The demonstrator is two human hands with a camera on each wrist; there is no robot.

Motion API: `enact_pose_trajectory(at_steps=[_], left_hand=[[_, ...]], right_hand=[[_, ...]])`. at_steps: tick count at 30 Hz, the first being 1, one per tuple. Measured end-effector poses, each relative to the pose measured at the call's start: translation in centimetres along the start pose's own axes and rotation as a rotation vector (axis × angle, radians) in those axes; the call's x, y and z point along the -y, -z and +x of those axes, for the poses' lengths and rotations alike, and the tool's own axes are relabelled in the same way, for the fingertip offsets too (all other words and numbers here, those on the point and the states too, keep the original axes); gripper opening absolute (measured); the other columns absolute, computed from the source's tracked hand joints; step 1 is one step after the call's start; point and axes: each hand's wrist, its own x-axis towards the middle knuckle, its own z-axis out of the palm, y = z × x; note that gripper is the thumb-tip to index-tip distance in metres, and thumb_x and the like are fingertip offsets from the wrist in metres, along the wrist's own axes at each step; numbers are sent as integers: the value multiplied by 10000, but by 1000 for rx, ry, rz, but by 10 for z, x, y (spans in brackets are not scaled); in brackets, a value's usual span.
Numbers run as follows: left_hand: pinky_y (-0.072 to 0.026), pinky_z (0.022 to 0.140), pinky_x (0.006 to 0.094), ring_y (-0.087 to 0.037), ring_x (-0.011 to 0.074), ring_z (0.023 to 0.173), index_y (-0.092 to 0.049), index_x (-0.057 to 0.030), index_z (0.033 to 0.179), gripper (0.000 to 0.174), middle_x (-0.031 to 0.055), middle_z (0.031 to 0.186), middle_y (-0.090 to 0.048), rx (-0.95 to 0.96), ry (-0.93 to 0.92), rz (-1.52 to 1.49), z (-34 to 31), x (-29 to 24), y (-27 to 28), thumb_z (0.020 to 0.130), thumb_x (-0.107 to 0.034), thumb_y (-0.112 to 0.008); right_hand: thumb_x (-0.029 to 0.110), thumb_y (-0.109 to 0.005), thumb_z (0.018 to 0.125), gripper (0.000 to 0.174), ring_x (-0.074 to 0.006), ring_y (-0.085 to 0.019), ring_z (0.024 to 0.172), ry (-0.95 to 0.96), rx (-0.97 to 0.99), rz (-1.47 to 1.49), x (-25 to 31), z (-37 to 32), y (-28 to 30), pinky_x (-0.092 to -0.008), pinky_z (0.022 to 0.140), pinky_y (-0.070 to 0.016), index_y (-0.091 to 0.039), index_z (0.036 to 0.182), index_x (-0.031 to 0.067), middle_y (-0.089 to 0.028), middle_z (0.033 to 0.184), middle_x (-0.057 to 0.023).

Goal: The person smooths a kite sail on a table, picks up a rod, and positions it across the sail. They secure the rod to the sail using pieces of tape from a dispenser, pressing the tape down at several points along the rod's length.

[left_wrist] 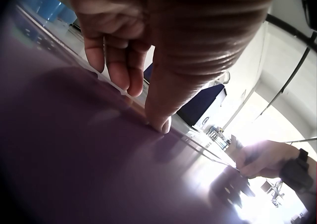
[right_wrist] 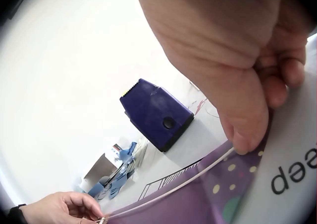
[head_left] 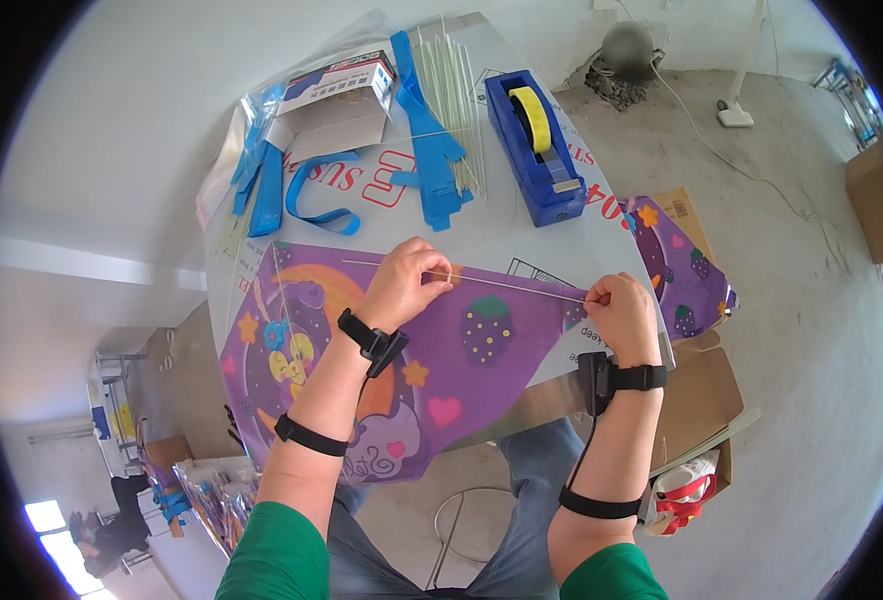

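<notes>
A purple printed sheet (head_left: 361, 330) with a moon, stars, hearts and a strawberry is spread at the table's near side, partly over its front edge. Along its upper edge runs a thin white rod (head_left: 521, 286). My left hand (head_left: 408, 280) pinches the rod between thumb and index finger at mid-edge; in the left wrist view its other fingers curl loosely above the sheet. At the sheet's right corner my right hand (head_left: 621, 310) pinches the rod's end together with the fabric. The right wrist view shows the rod (right_wrist: 198, 175) bowing slightly between both hands.
Farther back on the table stand a blue tape dispenser (head_left: 536, 150) with yellow tape, a bundle of pale rods (head_left: 449, 110), blue strips (head_left: 426, 150) and an open carton (head_left: 336, 115). Another purple sheet (head_left: 676, 265) and a cardboard box (head_left: 701, 390) lie beyond the table's right side.
</notes>
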Motion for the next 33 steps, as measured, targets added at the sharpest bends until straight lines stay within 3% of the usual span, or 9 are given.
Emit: enact_pose_trajectory(at_steps=[11, 12, 15, 18, 33], left_hand=[[-457, 658, 340, -575, 233, 752, -617, -44, 768, 164, 68, 778, -543, -13, 11, -26, 2, -1, 0, 663, -31, -743], [-493, 696, 283, -618, 180, 769, -622, -33, 804, 168, 57, 827, -554, 35, 38, 6, 2, -2, 2, 681, -22, -737], [-494, 700, 280, -616, 175, 769, -621, -31, 805, 170, 58, 836, -549, 34, 43, -10, 1, -1, 1, 683, -22, -738], [-472, 651, 313, -595, 202, 735, -615, -27, 772, 177, 64, 787, -544, 4, 57, -40, 2, -6, 1, 657, -6, -747], [-471, 651, 315, -597, 213, 743, -616, -22, 767, 181, 68, 792, -555, -5, 29, -43, 1, -2, 0, 653, -5, -755]], right_hand=[[27, -651, 669, 54, -316, -603, 757, 30, -37, 7, -6, 0, -2, -382, 657, -481, -652, 716, 52, -605, 791, -114], [24, -645, 667, 58, -317, -603, 760, 24, -31, 12, -5, 0, -2, -383, 658, -482, -653, 717, 54, -606, 794, -115], [13, -627, 664, 75, -319, -602, 765, 11, -30, 25, -4, -1, -2, -384, 661, -483, -654, 718, 57, -606, 797, -115], [4, -617, 664, 84, -319, -601, 769, 9, -22, 33, -3, 0, -2, -382, 664, -483, -653, 720, 56, -607, 800, -114], [-48, -599, 667, 115, -315, -611, 756, -6, -36, 117, -3, 0, 3, -366, 667, -491, -639, 761, 5, -613, 792, -143]])
